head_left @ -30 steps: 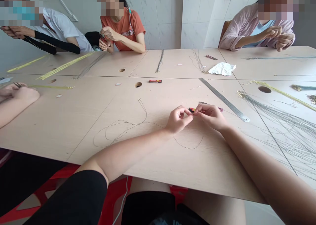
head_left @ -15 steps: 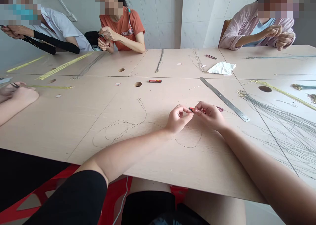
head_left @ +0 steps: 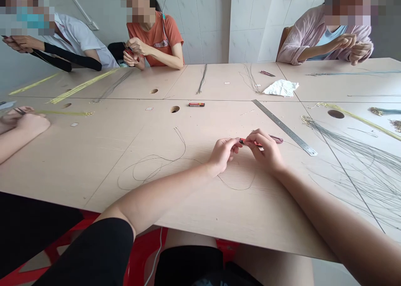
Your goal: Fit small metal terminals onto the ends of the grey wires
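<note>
My left hand (head_left: 223, 154) and right hand (head_left: 266, 153) both pinch a slim red stick (head_left: 252, 143) between their fingertips, its long axis lying sideways between them, nearer my right hand, over thin dark wire loops (head_left: 156, 169) on the pale wooden table (head_left: 78, 152)

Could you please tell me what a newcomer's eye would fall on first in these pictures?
Probably the two hands at the centre: the left hand and right hand meet at a small red object above the pale table. To their right lie a steel ruler and a wide fan of fine grey wires; a loop of thin wire curls to their left.
</note>
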`<state>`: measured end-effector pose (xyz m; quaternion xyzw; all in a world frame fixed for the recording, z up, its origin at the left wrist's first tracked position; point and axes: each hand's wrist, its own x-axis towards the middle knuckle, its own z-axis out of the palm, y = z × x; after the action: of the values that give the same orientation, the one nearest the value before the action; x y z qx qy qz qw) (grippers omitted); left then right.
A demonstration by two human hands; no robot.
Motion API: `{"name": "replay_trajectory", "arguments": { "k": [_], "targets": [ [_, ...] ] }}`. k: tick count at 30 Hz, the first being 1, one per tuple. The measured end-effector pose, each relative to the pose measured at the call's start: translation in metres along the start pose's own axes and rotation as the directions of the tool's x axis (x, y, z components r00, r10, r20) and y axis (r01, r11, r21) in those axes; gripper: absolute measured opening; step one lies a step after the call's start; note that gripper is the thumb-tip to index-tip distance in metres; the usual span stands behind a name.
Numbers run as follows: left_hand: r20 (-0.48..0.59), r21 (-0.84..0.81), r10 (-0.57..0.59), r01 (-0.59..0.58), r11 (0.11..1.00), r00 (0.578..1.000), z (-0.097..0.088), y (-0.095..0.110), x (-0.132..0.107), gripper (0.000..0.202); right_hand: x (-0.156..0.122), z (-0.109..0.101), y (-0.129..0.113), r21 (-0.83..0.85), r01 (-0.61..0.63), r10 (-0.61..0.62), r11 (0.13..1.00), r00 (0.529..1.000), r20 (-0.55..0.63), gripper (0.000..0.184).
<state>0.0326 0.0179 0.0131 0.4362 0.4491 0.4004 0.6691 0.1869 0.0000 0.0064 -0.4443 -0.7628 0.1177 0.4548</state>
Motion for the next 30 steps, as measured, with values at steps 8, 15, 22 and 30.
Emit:
{"name": "replay_trajectory", "arguments": {
  "k": [8,15,22,30],
  "targets": [
    [0.049,-0.036,-0.027,0.029,0.999,0.998,-0.002,0.001,0.001,0.030,-0.001,0.004,0.003,-0.112,0.092,-0.097,0.989,0.994,-0.044,0.022],
    [0.058,-0.025,0.016,-0.014,1.000,0.998,-0.002,-0.001,-0.002,0.017,0.002,0.005,0.004,-0.026,0.149,-0.150,0.988,0.988,-0.041,0.019],
    [0.000,0.015,0.163,-0.163,0.987,0.987,-0.001,-0.009,-0.003,0.024,0.002,0.005,0.002,-0.054,0.103,-0.108,0.993,0.989,-0.097,0.016],
    [0.076,0.366,0.767,-0.734,0.573,0.637,-0.008,-0.011,-0.006,0.024,0.002,0.002,0.000,0.274,-0.227,0.234,0.935,0.972,0.006,0.033]
  ]
}}
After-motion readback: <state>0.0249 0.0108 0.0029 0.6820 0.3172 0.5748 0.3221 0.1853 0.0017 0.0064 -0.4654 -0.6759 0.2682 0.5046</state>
